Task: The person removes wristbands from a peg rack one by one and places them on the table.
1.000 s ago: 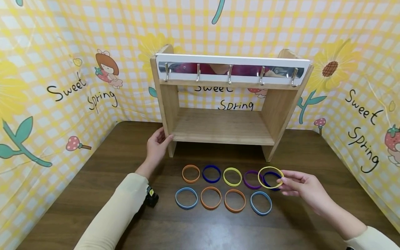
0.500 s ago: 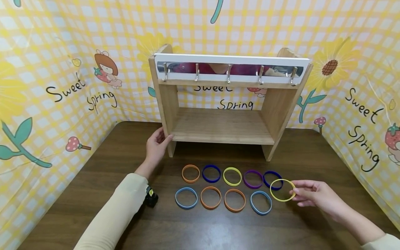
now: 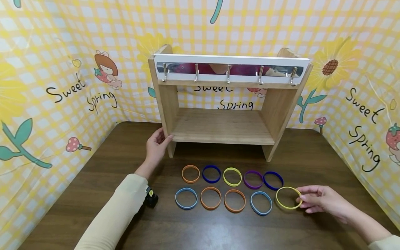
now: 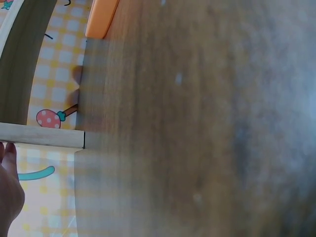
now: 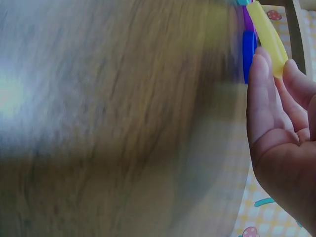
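A yellow ring lies low at the table, at the right end of the front row of rings. My right hand pinches its right edge. In the right wrist view the fingertips touch the yellow ring, with a dark blue ring just behind it. My left hand holds the left side panel of the wooden shelf, thumb on the panel's front edge. The left wrist view shows only the hand's edge beside a shelf board.
Two rows of rings lie in front of the shelf: orange, dark blue, yellow, purple, dark blue; then light blue, orange, orange, light blue. A metal hook rail tops the shelf. Patterned cloth walls enclose the table.
My right hand carried the yellow ring down and to the right, from over the back-row dark blue ring to the front row's right end. The left hand stayed on the shelf.
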`<act>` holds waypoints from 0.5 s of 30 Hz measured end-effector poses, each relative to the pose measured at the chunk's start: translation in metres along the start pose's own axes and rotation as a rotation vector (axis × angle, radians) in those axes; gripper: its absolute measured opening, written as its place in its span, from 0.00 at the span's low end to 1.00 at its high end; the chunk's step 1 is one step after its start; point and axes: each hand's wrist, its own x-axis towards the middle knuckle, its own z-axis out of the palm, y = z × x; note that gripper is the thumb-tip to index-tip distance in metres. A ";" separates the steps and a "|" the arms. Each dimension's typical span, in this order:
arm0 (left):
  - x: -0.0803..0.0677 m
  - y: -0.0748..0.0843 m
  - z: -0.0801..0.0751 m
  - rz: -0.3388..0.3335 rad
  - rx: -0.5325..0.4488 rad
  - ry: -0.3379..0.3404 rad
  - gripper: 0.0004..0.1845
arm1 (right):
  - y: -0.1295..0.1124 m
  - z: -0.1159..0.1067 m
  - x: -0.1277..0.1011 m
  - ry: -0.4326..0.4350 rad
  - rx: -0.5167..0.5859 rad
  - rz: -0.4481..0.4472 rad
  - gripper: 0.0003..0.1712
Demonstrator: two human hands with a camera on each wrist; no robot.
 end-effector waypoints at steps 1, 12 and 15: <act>0.000 0.000 0.000 0.001 0.000 -0.001 0.23 | 0.001 -0.001 0.000 -0.012 0.008 0.004 0.15; -0.001 0.001 0.000 -0.003 0.010 -0.004 0.22 | 0.008 -0.008 0.000 -0.050 0.024 0.068 0.18; 0.000 -0.001 0.000 0.005 0.009 -0.005 0.22 | 0.008 -0.009 0.000 -0.053 0.010 0.073 0.20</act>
